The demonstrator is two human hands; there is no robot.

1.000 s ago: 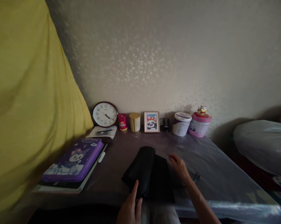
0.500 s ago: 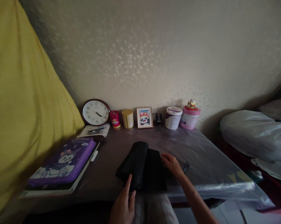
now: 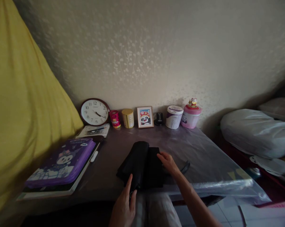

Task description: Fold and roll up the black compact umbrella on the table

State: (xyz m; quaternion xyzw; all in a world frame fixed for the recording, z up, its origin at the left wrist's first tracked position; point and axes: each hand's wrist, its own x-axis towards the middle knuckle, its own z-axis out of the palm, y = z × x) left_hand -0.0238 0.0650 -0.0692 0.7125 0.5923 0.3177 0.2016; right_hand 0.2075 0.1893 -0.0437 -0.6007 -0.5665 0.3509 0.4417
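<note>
A black folded cloth point(image 3: 136, 164) lies near the front edge of the table, with a thick roll on its left and a flatter flap point(image 3: 154, 167) on its right. My left hand point(image 3: 124, 201) grips the lower end of the roll between thumb and forefinger; a small ring-like part shows there. At the flap's upper right edge, my right hand point(image 3: 167, 162) pinches the fabric with its fingertips. A dark strap loop point(image 3: 186, 167) lies on the table just beyond my right wrist. What is under the cloth is hidden.
Left of the cloth are a purple cartoon case point(image 3: 64, 160) on books and a white marker-like stick point(image 3: 94, 156). Along the wall stand a clock point(image 3: 95, 112), tins point(image 3: 128, 118), a picture frame point(image 3: 145, 117) and tubs point(image 3: 174, 117). White bags point(image 3: 253, 132) sit at right.
The view has shifted slightly. My right hand has drawn the flap a little left, closer to the roll. My left hand keeps its place at the roll's lower end.
</note>
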